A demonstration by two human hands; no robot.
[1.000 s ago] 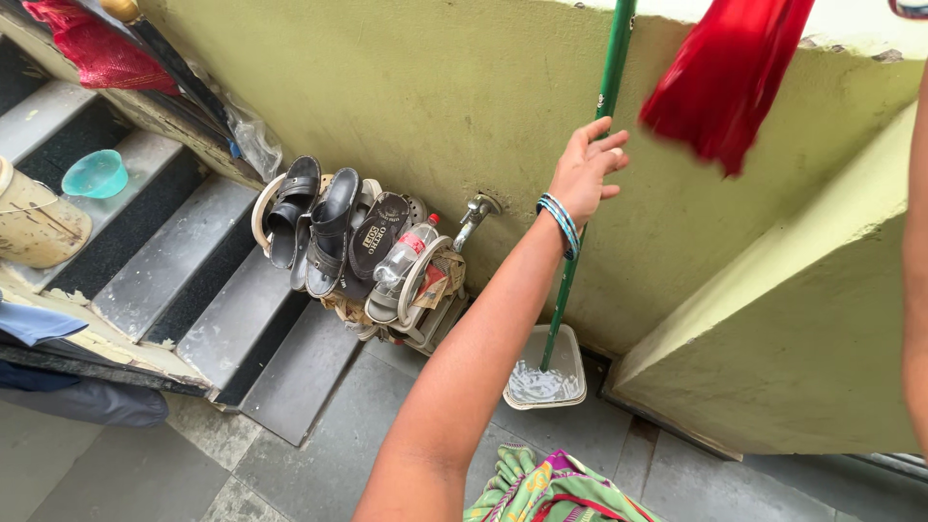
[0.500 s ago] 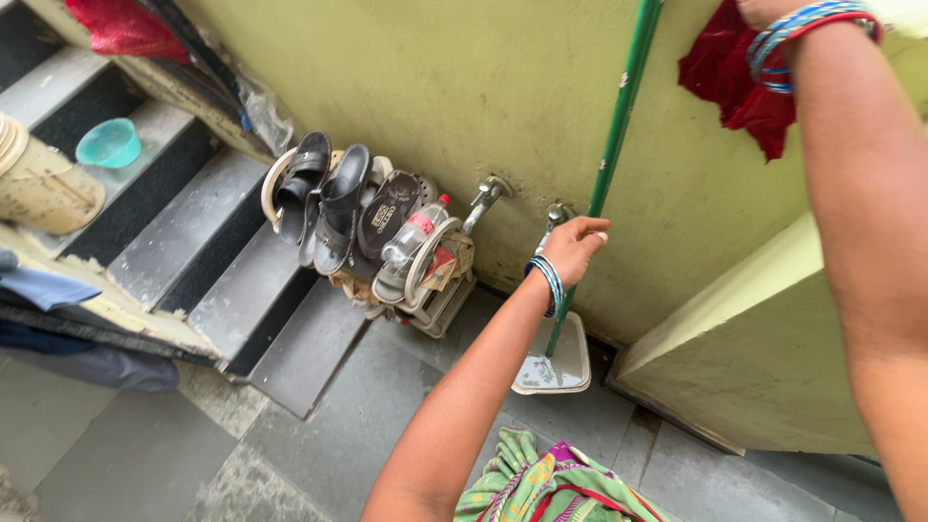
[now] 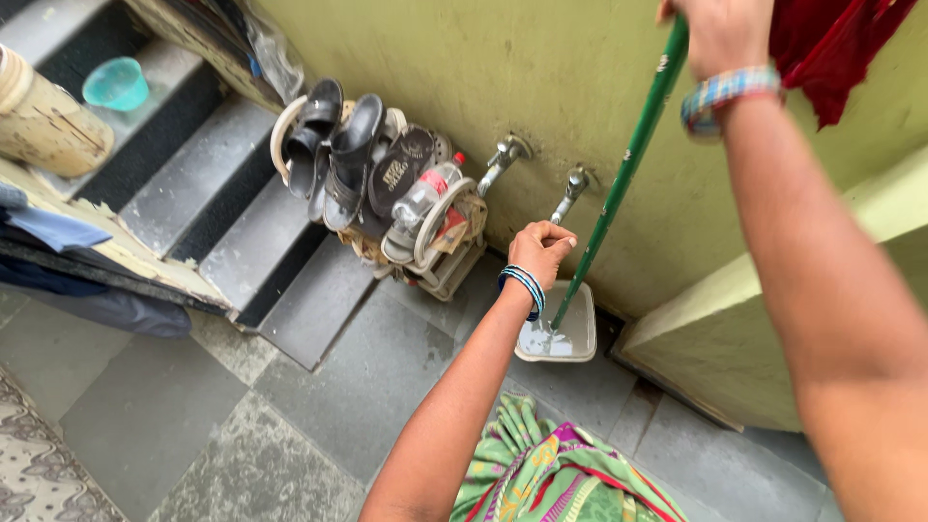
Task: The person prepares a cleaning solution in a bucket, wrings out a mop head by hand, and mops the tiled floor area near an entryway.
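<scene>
We are looking down at a wet corner by the yellow-green wall. A second ago our left hand was up high and spread open at the green mop handle; now it is sitting low, curled into a closed fist just below the right-hand tap and just left of the handle, though we cannot tell whether it is touching either one. Our right hand, out of view before, is now gripping the top of the handle, fingers wrapped around it, with the red cloth hanging just behind. The handle is slanting down to its flat head on the floor against the wall. So the pole is passing to our right hand, which is freeing the left for the taps. A shoe rack is standing to the left, beside the stairs.
</scene>
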